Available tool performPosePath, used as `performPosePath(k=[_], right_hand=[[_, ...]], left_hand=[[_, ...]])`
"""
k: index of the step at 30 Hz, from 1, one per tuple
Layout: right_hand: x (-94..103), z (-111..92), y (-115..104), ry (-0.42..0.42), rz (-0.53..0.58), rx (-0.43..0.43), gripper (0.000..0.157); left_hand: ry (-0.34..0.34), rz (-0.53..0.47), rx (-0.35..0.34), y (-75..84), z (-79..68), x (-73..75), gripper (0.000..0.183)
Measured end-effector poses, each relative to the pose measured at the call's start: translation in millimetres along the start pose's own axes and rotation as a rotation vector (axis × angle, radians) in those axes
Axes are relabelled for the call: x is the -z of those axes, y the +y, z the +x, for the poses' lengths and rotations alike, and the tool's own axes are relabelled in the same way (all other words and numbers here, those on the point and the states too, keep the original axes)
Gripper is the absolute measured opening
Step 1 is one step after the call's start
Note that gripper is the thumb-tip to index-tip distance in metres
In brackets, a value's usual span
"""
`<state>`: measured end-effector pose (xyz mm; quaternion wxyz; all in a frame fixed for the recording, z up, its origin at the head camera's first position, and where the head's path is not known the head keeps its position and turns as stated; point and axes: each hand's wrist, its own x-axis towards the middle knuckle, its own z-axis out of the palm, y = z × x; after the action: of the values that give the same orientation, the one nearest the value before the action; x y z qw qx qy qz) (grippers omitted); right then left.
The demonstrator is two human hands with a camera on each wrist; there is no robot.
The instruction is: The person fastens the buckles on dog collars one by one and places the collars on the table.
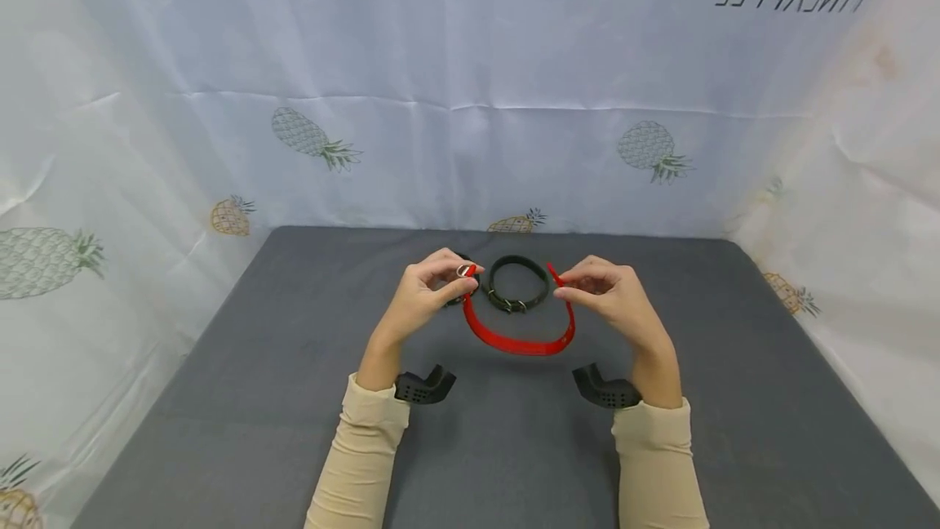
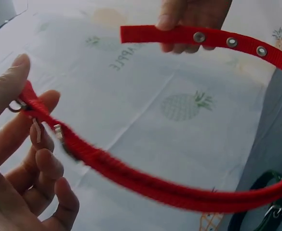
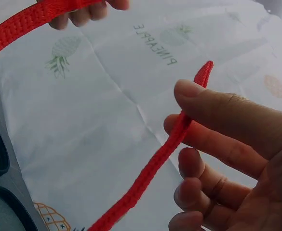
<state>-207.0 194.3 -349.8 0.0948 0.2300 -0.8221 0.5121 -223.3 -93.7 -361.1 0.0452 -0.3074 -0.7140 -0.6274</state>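
Observation:
A red collar (image 1: 517, 346) hangs in a U-shaped loop between my two hands, above the table. My left hand (image 1: 429, 286) pinches its buckle end between thumb and index finger, and the metal buckle (image 2: 60, 134) and a ring show by the fingers. With thumb and index finger, my right hand (image 1: 613, 292) pinches the strap near its free tip (image 3: 204, 74), which sticks up past the thumb. Metal eyelets (image 2: 232, 42) line that end. Behind the red loop, a dark buckled collar (image 1: 505, 303) lies on the table. Another dark collar (image 1: 454, 302) is mostly hidden behind my left hand.
The grey table (image 1: 514, 455) spreads under both hands. White curtains (image 1: 455, 55) with pineapple prints stand behind it and on both sides. A black wrist mount (image 1: 426, 386) sits on my left wrist, and a similar wrist mount (image 1: 605, 388) on the right.

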Motion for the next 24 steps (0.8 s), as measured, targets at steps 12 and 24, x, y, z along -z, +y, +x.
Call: performPosePath(k=[12, 24], right_hand=[[-18.6, 3, -14, -0.068, 0.128, -0.034, 0.014], [-19.9, 4, -14, -0.094, 0.162, -0.054, 0.017]], left_hand=[[-0.042, -0.265, -0.118, -3.5, 6.3, -24.0, 0.056], [-0.095, -0.154, 0.005, -3.3, 7.9, -43.4, 0.053]])
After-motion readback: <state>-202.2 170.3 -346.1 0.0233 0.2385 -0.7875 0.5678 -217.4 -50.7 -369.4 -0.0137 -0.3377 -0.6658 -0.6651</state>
